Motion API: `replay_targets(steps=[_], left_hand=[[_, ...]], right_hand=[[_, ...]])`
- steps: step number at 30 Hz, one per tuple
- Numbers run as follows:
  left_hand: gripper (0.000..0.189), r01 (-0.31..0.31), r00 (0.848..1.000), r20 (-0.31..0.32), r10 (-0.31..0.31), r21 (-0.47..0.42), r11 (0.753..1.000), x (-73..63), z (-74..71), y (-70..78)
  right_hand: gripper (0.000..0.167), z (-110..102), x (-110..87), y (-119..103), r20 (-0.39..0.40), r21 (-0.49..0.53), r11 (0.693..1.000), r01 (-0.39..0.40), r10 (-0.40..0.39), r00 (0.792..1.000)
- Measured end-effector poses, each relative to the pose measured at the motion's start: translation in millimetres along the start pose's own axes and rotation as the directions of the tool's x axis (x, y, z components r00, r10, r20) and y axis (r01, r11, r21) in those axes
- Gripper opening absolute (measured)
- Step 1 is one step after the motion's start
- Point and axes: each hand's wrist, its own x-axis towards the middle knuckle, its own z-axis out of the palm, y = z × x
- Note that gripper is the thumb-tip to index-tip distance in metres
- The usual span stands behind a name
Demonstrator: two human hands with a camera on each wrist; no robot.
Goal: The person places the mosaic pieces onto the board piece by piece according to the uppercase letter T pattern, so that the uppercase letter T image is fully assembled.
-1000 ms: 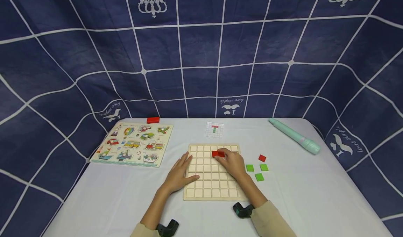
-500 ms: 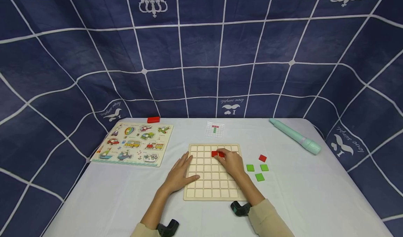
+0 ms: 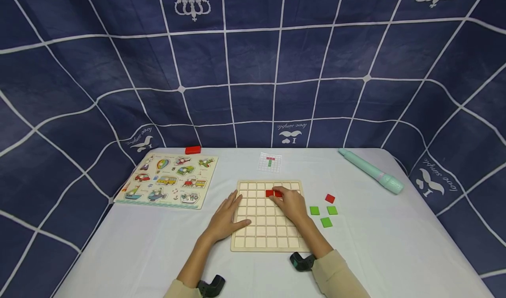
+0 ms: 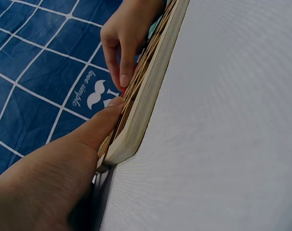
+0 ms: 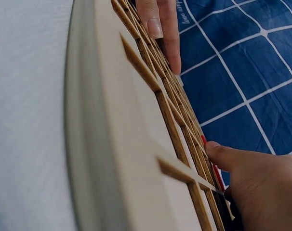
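Observation:
A wooden grid board (image 3: 250,241) lies in front of me on the white table. My left hand (image 3: 222,221) rests along its left edge, fingers straight and thumb over the near cells. My right hand (image 3: 291,205) is over the upper right part, thumb and fingertip pinching a red square tile (image 3: 278,194) in the second row. Directly left of it, another red tile (image 3: 269,193) sits in a cell. The left wrist view shows the right hand's (image 4: 129,36) fingertips down at the board; a red edge (image 5: 204,140) shows by the thumb in the right wrist view.
Right of the board lie a loose red tile (image 3: 330,198) and several green tiles (image 3: 326,222). Behind it is a pattern card (image 3: 270,162). A picture puzzle (image 3: 166,181) and a red block (image 3: 193,150) are at left; a mint-green tube-like object (image 3: 371,171) is at right.
The right hand and sleeve have shifted slightly left, and the red tile it pinches has settled beside the other one. The left hand stays in place.

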Motion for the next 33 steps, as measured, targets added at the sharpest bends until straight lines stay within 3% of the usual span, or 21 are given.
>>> replay_targets(steps=[9,18,26,33], left_hand=[[0.091,-0.003,1.000,0.003,0.003,0.003,1.000,1.4,1.8,-0.1],[0.092,0.008,1.000,0.002,-0.008,-0.009,1.000,-0.4,-0.2,0.1],[0.092,0.011,1.000,0.005,-0.011,-0.007,1.000,0.0,0.0,-0.1],[0.091,0.006,1.000,0.001,-0.006,-0.011,1.000,-0.9,-0.1,0.2]], right_hand=[[0.035,-14,-5.4,10,-0.036,0.052,0.998,0.023,-0.021,0.999],[0.035,-51,-22.3,63,-0.149,0.053,0.998,0.043,-0.034,0.988],[0.034,-87,-52.0,112,-0.222,-0.010,0.997,-0.082,0.078,0.972],[0.035,-95,-62.0,124,-0.218,-0.014,0.993,-0.120,0.114,0.969]])
